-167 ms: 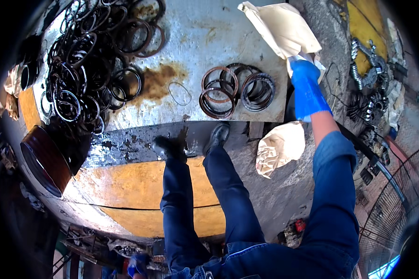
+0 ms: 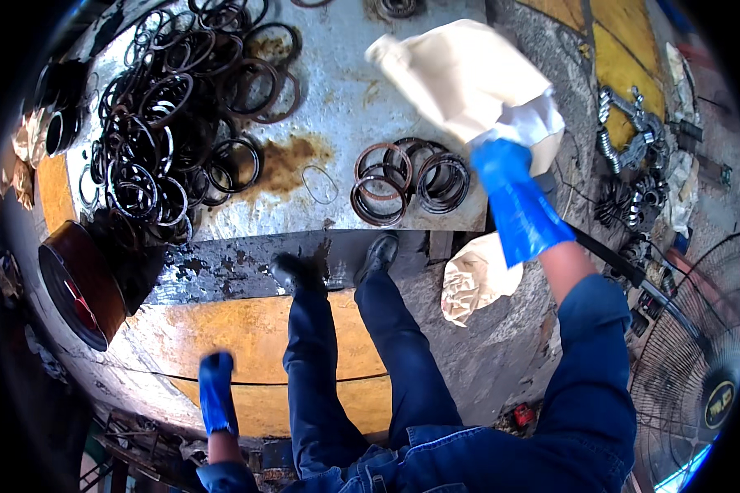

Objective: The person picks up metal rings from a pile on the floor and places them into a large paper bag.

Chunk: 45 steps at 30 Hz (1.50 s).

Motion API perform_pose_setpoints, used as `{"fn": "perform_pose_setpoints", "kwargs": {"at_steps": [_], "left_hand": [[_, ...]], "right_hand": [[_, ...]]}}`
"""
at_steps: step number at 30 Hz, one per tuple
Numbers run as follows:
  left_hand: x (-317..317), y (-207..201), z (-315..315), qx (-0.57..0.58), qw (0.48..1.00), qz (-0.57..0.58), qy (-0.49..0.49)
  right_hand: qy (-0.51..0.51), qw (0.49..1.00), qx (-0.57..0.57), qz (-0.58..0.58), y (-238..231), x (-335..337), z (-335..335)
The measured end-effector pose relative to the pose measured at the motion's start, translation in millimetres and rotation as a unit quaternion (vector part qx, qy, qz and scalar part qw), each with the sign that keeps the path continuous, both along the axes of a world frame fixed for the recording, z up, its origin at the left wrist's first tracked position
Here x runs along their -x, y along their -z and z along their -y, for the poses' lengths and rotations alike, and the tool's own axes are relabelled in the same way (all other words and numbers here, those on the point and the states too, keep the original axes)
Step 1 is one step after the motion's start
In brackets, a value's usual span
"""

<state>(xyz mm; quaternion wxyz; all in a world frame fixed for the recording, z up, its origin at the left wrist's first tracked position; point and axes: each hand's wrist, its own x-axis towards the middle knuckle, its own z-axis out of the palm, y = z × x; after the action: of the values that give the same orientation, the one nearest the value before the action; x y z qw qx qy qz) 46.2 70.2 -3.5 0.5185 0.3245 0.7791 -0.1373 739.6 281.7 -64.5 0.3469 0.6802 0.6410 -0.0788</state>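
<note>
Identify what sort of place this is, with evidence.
Probably a mechanical workshop: a heap of dark rings on a stained metal worktop, loose metal parts and a large fan.

The right hand (image 2: 506, 177), gloved in blue, clutches a tan paper piece (image 2: 464, 86) – whitish where it folds by the fingers – across the right edge of the metal table (image 2: 370, 74). The left hand (image 2: 215, 386), gloved alike and blurred, is left of the person's legs (image 2: 312, 361). Dark rings lie in a heap (image 2: 160, 131) on the table's left; a smaller cluster (image 2: 420, 182) overlaps near its front right corner. Crumpled paper (image 2: 481, 275) lies on the floor (image 2: 501, 353) – a fan (image 2: 691, 386) stands farther right.
</note>
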Motion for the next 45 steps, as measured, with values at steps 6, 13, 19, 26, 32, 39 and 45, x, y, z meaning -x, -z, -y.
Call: {"fn": "perform_pose_setpoints", "kwargs": {"at_steps": [6, 13, 19, 26, 32, 39, 45], "left_hand": [[-259, -44, -226, -0.387, 0.899, 0.203, -0.014], [-319, -27, -274, -0.381, 0.913, 0.097, -0.107], [-203, 51, -226, -0.247, 0.947, -0.189, 0.080], [-112, 8, -190, -0.143, 0.911, 0.228, -0.312], [-46, -18, -149, -0.142, 0.928, 0.247, -0.238], [1, -50, -78, -0.129, 0.853, 0.234, -0.448], [31, -65, 17, -0.227, 0.885, 0.091, -0.397]], "right_hand": [[-0.149, 0.980, -0.014, -0.133, -100, 107, 29], [-0.302, 0.926, -0.041, -0.221, -150, 241, 30], [-0.387, 0.874, -0.079, -0.282, -162, 313, 32], [-0.432, 0.840, -0.175, -0.278, -159, 325, 27], [-0.428, 0.833, -0.216, -0.276, -159, 312, 13], [-0.054, 0.711, 0.013, -0.701, -201, 353, 4], [0.451, 0.279, 0.421, -0.735, -160, 517, 105]]}}
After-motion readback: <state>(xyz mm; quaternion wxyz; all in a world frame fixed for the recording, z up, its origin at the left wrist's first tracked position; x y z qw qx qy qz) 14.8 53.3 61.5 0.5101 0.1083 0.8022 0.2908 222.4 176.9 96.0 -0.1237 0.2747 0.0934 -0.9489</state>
